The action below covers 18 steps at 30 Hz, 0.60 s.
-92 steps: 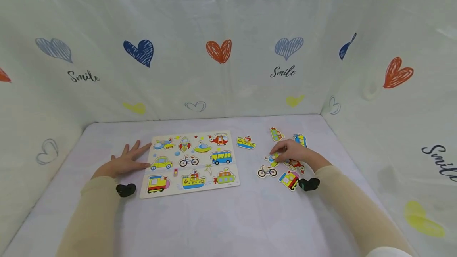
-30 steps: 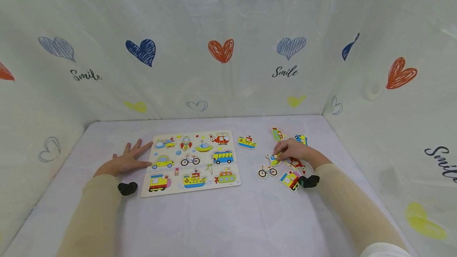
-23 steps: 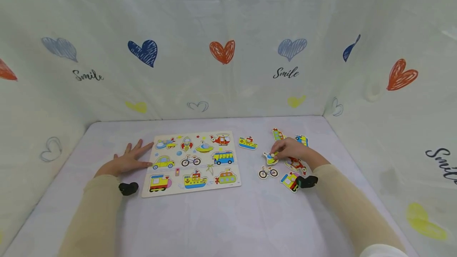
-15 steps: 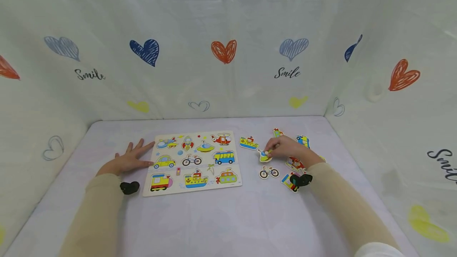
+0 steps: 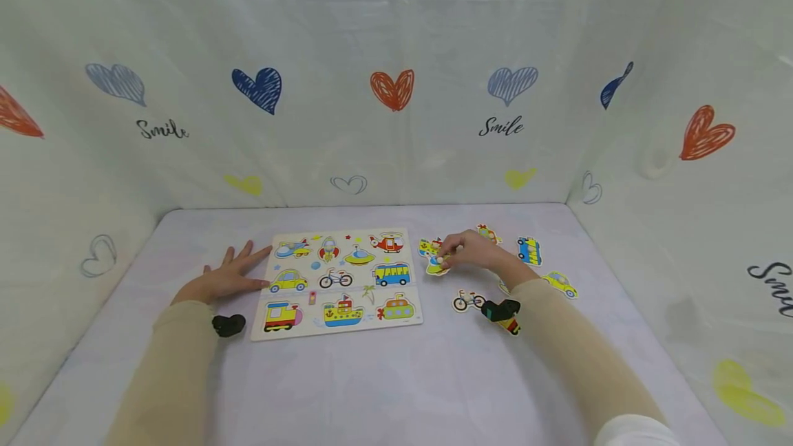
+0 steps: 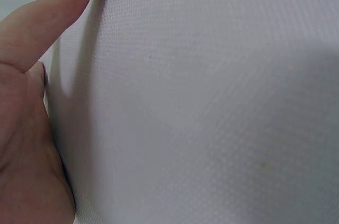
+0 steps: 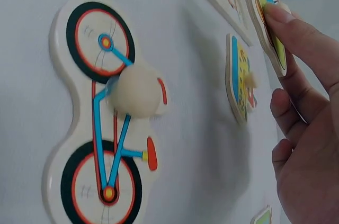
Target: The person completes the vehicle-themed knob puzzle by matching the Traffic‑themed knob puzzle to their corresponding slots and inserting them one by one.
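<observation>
The fingertips and thumb of my right hand (image 5: 472, 252) pinch a flying saucer puzzle piece (image 5: 435, 269), yellow-green with a blue dome. In the right wrist view this saucer piece (image 7: 262, 9) is tilted and clear of the table. In the head view it overlaps a ship piece (image 5: 426, 248) lying right of the puzzle board (image 5: 310, 331). My left hand (image 5: 219, 282) lies with fingers spread at the board's left edge. In the left wrist view its thumb (image 6: 58, 15) touches that edge. The board carries printed vehicle pictures, including a matching saucer.
Knobbed pieces lie on the right: a bicycle (image 5: 467, 301), a submarine (image 5: 488, 233), a bus (image 5: 529, 251) and a car (image 5: 561, 284). A train piece (image 5: 512, 327) is partly hidden by the right wrist camera (image 5: 500, 310). Another piece is mostly hidden under the right sleeve (image 5: 557, 343).
My right hand has lifted the saucer piece from among the loose pieces and moved it left, toward the board. The car piece has come into view behind the arm. The left hand stays put.
</observation>
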### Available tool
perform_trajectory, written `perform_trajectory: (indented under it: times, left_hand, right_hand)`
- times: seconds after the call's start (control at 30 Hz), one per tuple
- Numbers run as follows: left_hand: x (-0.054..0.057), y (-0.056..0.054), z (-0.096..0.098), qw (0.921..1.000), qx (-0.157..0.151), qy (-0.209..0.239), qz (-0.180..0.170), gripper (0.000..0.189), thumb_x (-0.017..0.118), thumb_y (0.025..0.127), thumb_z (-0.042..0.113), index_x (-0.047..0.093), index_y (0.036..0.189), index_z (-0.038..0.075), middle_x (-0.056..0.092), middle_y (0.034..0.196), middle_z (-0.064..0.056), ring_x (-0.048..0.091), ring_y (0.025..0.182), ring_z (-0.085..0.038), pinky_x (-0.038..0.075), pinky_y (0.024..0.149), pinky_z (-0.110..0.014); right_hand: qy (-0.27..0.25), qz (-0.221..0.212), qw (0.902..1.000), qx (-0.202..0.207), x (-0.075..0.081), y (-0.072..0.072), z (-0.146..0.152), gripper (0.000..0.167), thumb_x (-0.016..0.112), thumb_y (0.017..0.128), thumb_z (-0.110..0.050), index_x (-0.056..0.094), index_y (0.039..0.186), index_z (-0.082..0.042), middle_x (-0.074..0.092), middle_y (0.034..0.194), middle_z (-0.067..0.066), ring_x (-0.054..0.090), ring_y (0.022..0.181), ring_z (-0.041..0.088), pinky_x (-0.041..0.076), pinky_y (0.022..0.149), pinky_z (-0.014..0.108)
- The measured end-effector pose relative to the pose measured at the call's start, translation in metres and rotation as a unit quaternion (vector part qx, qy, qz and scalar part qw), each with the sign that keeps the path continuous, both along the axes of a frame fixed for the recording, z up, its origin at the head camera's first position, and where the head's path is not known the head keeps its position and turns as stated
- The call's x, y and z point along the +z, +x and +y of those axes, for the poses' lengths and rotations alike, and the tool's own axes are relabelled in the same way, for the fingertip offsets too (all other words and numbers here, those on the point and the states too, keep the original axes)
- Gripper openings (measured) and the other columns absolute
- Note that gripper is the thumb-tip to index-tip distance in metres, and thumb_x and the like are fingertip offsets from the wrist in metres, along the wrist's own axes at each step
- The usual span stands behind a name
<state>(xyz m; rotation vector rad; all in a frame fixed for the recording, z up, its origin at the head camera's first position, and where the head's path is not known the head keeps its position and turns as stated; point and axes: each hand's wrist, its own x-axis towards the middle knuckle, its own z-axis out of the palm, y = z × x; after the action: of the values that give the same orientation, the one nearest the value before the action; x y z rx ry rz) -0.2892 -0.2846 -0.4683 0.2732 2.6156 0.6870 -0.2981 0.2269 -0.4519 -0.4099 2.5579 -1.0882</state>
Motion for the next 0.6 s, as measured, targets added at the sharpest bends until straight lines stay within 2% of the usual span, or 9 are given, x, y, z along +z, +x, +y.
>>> perform_trajectory:
  times: [0.13, 0.33, 0.6]
  left_hand:
    - [-0.002, 0.0, 0.0, 1.0, 0.003, -0.002, 0.001, 0.099, 0.07, 0.082, 0.053, 0.019, 0.154, 0.009, -0.011, 0.156, -0.031, -0.025, 0.135, -0.055, -0.019, 0.092, -0.079]
    - [-0.004, 0.0, -0.001, 1.0, 0.006, 0.002, -0.005, 0.099, 0.069, 0.082, 0.054, 0.018, 0.155, 0.01, -0.012, 0.156, -0.029, -0.025, 0.135, -0.054, -0.02, 0.092, -0.078]
    - [-0.004, -0.002, -0.002, 1.0, 0.004, -0.003, 0.001, 0.099, 0.069, 0.082, 0.055, 0.019, 0.155, 0.011, -0.011, 0.157, -0.029, -0.024, 0.136, -0.054, -0.019, 0.092, -0.078]
  right_hand:
    - [-0.018, 0.0, 0.9998, 0.001, -0.002, -0.005, -0.012, 0.008, 0.081, 0.081, -0.017, 0.078, 0.089, -0.018, 0.068, 0.1, -0.003, 0.053, 0.104, 0.023, 0.042, 0.091, 0.04]
    - [-0.051, 0.009, 0.9985, 0.019, -0.006, -0.01, -0.031, 0.01, 0.081, 0.08, -0.013, 0.078, 0.09, -0.012, 0.068, 0.096, -0.001, 0.053, 0.09, 0.021, 0.043, 0.075, 0.031]
    - [-0.06, 0.023, 0.9979, -0.008, 0.003, -0.012, -0.057, 0.012, 0.08, 0.082, -0.017, 0.078, 0.093, -0.013, 0.068, 0.097, -0.002, 0.052, 0.091, 0.021, 0.043, 0.074, 0.031]
